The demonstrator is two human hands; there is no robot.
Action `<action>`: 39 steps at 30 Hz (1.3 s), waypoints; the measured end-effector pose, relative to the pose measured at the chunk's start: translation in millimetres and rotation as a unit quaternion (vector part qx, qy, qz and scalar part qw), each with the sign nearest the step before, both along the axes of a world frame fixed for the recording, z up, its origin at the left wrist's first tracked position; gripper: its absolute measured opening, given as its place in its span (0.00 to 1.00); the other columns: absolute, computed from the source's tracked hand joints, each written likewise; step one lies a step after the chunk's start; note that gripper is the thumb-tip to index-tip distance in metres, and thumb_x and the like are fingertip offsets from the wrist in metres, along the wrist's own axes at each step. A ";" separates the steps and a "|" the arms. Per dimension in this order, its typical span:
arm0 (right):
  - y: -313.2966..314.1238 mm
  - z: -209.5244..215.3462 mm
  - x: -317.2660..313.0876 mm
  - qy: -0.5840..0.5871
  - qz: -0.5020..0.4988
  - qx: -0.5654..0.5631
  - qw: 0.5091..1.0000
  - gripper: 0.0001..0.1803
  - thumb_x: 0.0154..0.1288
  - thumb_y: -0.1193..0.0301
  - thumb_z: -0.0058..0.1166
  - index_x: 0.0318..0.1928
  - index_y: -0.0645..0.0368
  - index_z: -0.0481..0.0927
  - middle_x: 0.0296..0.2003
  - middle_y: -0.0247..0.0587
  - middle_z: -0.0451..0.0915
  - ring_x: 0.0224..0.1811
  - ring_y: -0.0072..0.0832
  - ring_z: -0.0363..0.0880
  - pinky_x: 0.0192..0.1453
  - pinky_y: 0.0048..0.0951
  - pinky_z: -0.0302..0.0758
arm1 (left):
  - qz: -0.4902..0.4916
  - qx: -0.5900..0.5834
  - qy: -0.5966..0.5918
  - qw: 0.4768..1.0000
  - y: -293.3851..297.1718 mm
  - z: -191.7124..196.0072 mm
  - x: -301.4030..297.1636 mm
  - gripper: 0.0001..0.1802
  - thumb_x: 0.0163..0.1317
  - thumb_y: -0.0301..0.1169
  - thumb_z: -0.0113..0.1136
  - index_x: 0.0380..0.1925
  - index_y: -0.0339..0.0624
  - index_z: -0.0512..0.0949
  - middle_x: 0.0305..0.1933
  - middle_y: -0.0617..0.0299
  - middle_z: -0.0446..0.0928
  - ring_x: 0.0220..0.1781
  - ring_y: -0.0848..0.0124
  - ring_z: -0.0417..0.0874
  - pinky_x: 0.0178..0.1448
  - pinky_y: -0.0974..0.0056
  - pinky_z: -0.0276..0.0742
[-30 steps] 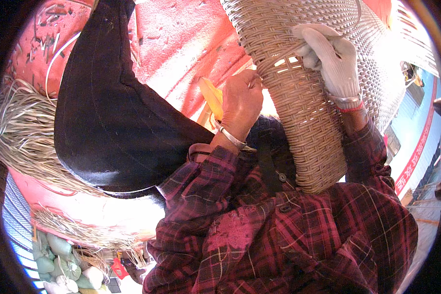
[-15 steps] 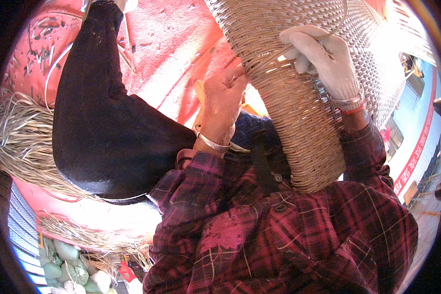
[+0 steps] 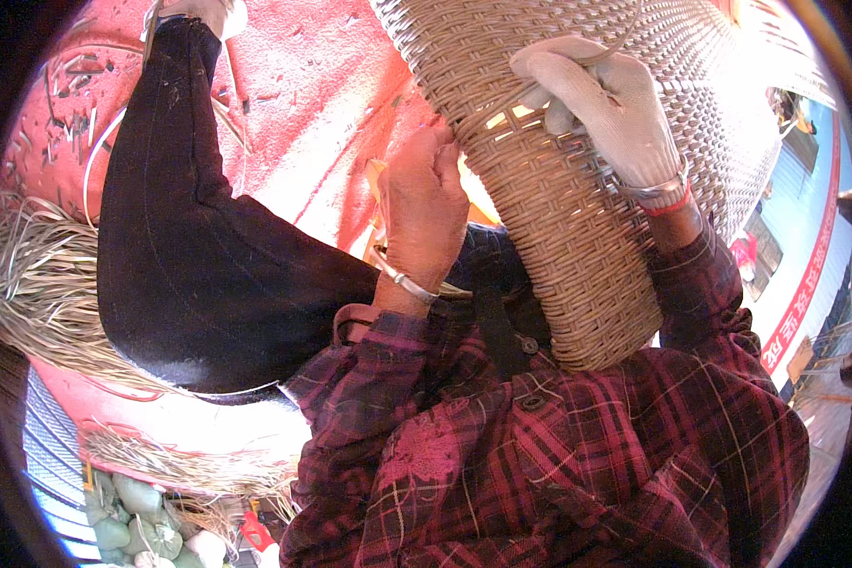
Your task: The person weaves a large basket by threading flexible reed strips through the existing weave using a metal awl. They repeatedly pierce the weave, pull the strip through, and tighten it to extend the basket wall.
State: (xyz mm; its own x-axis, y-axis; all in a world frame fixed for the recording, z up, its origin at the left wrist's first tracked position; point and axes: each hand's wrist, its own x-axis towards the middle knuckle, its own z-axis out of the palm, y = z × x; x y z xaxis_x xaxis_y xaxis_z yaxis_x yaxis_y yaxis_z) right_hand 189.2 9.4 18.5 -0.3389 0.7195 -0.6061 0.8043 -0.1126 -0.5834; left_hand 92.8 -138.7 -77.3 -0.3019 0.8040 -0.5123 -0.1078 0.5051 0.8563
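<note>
Two hands work on one large tan woven wicker basket (image 3: 577, 218), seen from the head camera. It lies tilted across the lap, tightly plaited in even rows, with a small gap of loose strands near its rim. The bare left hand (image 3: 426, 213), a metal bangle at its wrist, presses against the basket's edge, its fingers curled at the weave. The white-gloved right hand (image 3: 606, 109) rests on the basket's side, fingers clenched on a thin pale weaving strand (image 3: 502, 95). Dry pale reeds (image 3: 28, 284) lie left on the red floor (image 3: 312, 85).
</note>
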 end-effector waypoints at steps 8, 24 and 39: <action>-0.9 2.0 0.3 0.006 -0.008 0.010 1.000 0.18 0.68 0.59 0.53 0.42 0.62 0.83 0.27 0.36 0.84 0.24 0.14 0.75 0.28 0.17 0.71 | 0.067 -0.089 -0.252 0.961 -2.6 -7.7 -2.4 0.11 0.63 0.25 0.56 0.43 0.29 0.79 0.33 0.58 0.82 0.35 0.74 0.80 0.39 0.68 0.74; 4.1 23.2 6.3 0.086 0.123 -0.194 0.970 0.11 0.67 0.71 0.54 0.45 0.64 0.83 0.33 0.37 0.84 0.29 0.18 0.79 0.36 0.19 0.76 | 0.086 -0.145 -0.387 0.907 3.7 -4.0 -7.5 0.13 0.65 0.25 0.55 0.48 0.31 0.76 0.27 0.66 0.75 0.25 0.80 0.72 0.28 0.74 0.66; 4.0 16.0 2.7 0.170 0.262 -0.127 0.942 0.11 0.65 0.73 0.56 0.45 0.65 0.82 0.35 0.41 0.84 0.37 0.24 0.81 0.43 0.25 0.77 | -0.023 -0.127 -0.330 0.935 4.8 -3.3 -10.5 0.10 0.61 0.22 0.53 0.41 0.33 0.80 0.26 0.67 0.74 0.23 0.79 0.70 0.28 0.72 0.65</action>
